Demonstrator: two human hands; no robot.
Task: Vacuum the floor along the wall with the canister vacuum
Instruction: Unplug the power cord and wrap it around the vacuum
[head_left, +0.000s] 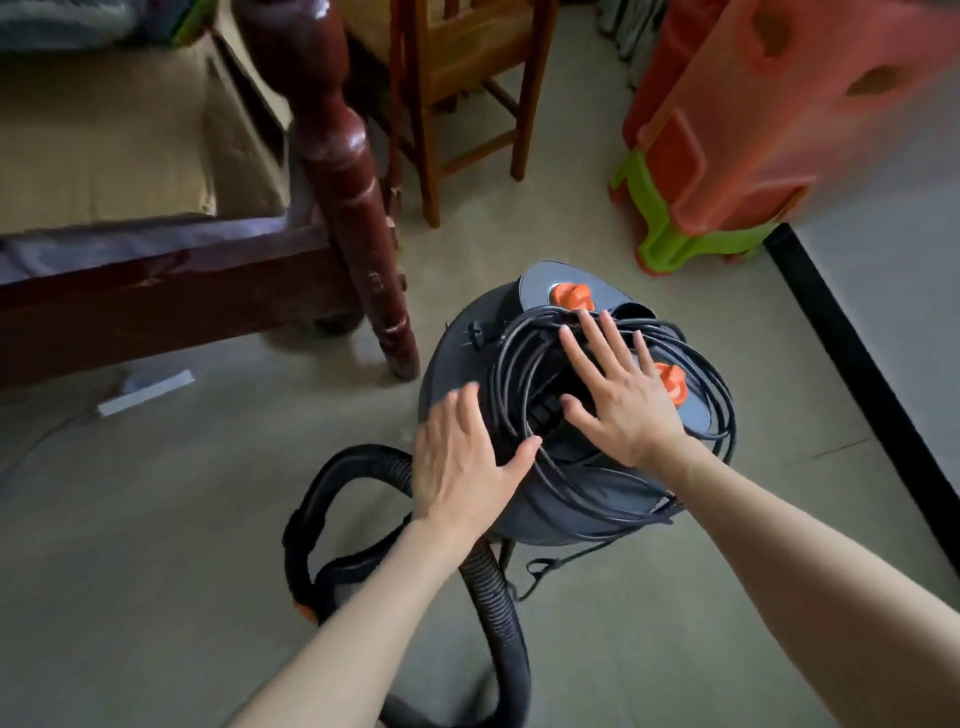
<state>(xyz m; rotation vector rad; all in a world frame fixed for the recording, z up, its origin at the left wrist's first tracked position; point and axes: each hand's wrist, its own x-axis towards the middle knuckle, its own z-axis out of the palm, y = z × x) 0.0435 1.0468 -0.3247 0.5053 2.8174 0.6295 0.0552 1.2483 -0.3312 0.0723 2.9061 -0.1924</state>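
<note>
The dark grey drum-shaped canister vacuum (524, 499) stands on the pale floor (182, 519) near the black skirting of the wall (852, 374). The left hand (457, 462) and right hand (618, 384) lie flat, fingers spread, over the coiled black power cable (524, 364), gripping nothing. The body probably feels heavy and rigid. The cable is limp and likely to slide off; uncoil it first. The ribbed black hose (493, 613) flexes, so guide the vacuum by it.

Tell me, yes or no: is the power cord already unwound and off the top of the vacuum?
No. The cord lies coiled on top of the canister vacuum, under both open hands.
</note>
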